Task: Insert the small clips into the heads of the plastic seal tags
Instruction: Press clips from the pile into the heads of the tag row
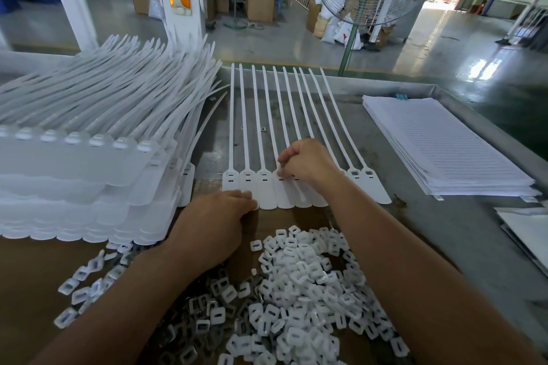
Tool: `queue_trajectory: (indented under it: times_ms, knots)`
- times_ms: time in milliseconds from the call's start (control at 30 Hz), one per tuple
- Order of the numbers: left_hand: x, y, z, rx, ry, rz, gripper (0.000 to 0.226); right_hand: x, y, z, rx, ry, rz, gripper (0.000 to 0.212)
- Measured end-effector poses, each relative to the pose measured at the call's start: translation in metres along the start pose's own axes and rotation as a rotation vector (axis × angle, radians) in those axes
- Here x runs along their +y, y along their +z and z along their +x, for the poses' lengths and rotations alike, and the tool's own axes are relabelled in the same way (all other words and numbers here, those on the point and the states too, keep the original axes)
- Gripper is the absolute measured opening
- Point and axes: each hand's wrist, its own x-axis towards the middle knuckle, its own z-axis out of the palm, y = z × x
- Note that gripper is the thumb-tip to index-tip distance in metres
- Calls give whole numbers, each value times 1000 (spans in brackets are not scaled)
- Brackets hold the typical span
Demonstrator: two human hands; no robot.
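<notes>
- Here, left of frame: stacked seal tags (89, 172).
- Centre-left: left hand (216, 216), fingers nearly straight, pressing the row of seal tags (264, 187) on the table (444, 231).
- Centre: right hand (308, 163), fingers curled at one tag head; contents cannot be told.
- Bottom centre: clips (296, 290), heaped.
- Right: paper stack (444, 142).

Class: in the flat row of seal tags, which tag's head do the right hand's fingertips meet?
The fourth tag from the left: the right hand pinches at its head, while the three heads to its left lie uncovered.
</notes>
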Motion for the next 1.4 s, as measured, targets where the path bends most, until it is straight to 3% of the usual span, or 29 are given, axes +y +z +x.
queue_trajectory:
  times_ms: [300,533,867,1100,1400]
  knots:
    - [-1,0,-1,6,6,6,52,3,-2,-1,-27,-36,-6,26]
    - [1,-2,-1,20,22,-4,48,5,-29,-24,-155,-58,209,15]
    - [5,-6,0,-31,-33,-24,54,19,-59,-77,-297,-173,-112,14]
    - [7,-9,1,-76,-50,-8,55,15,-36,-85,-343,-252,-102,8]
    - [5,-6,1,-81,-48,-16,56,17,-30,-87,-335,-262,-181,20]
